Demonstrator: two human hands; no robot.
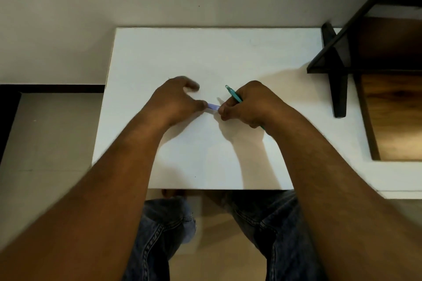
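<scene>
Purple strip, tabletop centre: left hand pinches one end, right hand the other while gripping teal pen. Step: likely positioning; next needs steady press-down

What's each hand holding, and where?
Left hand pinches the purple strip by its left end; right hand pinches its right end and grips the teal pen mid-barrel.
</scene>
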